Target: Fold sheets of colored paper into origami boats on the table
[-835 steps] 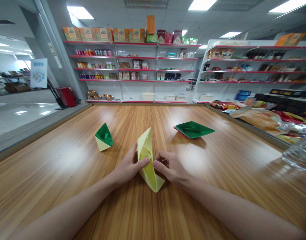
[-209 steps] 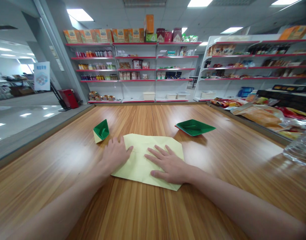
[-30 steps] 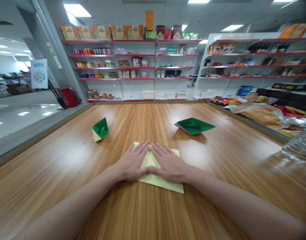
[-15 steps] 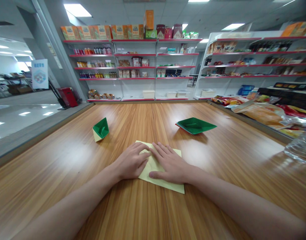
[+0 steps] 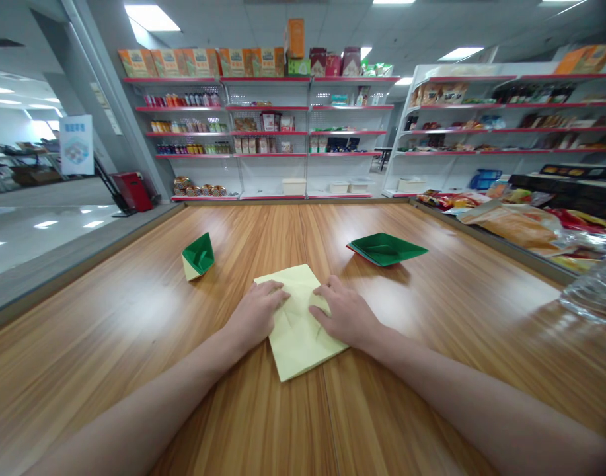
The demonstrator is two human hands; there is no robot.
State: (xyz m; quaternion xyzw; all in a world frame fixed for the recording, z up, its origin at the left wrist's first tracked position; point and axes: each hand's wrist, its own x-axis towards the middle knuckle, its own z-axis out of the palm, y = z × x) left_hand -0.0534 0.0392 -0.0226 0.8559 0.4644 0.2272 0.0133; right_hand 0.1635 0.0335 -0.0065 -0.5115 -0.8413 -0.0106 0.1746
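Observation:
A pale yellow sheet of folded paper (image 5: 297, 330) lies slightly askew on the wooden table, with creases across its middle. My left hand (image 5: 258, 311) grips its left edge, fingers resting over the top. On the opposite edge, my right hand (image 5: 349, 314) holds the paper with bent fingers and the thumb on its surface. What the undersides of both hands touch is hidden. Beyond the left hand stands a small green and yellow folded paper piece (image 5: 199, 256). A green folded paper boat (image 5: 386, 249) with a red edge sits beyond the right hand.
The wooden table (image 5: 134, 396) has a raised rim. Clear crumpled plastic (image 5: 593, 291) lies at its right side. Past the right rim are snack packages (image 5: 515, 225). Stocked shelves (image 5: 267, 135) stand behind, and a red box-like thing (image 5: 134, 190) is on the floor at left.
The yellow paper has turned on the table, and its top corner now points farther away. My hands have moved apart, from lying over its middle to its left and right edges.

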